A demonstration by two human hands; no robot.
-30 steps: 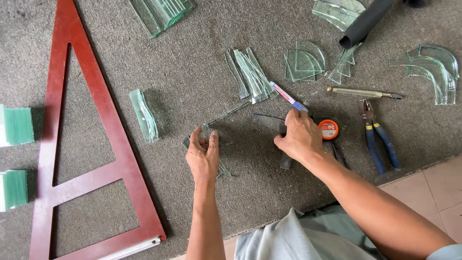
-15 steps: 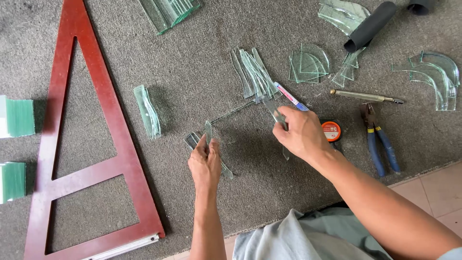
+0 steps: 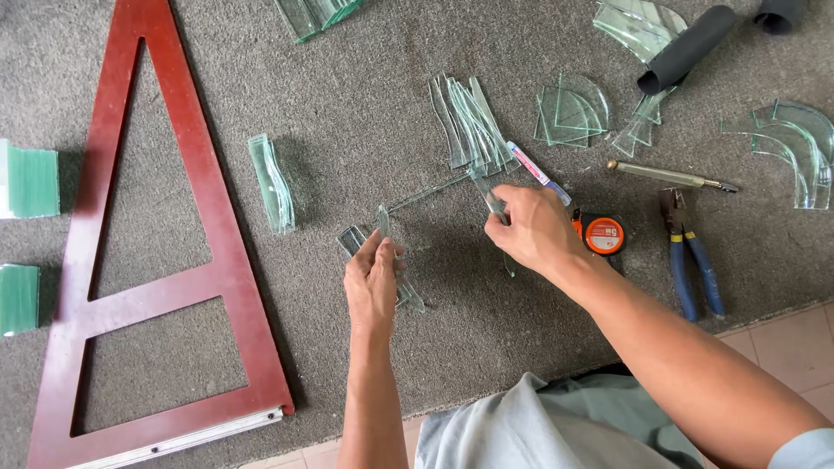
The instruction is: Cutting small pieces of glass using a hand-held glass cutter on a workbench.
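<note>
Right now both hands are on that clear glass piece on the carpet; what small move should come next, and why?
Probably lift the glass sheet a little higher off the grey carpet before carrying it. The left hand pinches its near corner and the right hand grips the far edge beside the stack of glass strips, with the tape measure close by, so dragging risks a knock.

left hand [image 3: 372,280] pinching a narrow glass strip [image 3: 383,222] over grey carpet [image 3: 365,113], right hand [image 3: 532,227] gripping another glass piece [image 3: 492,196] beside stacked strips [image 3: 469,122], tape measure [image 3: 601,233], blue pliers [image 3: 691,260], red wooden triangle frame [image 3: 213,226]
</note>
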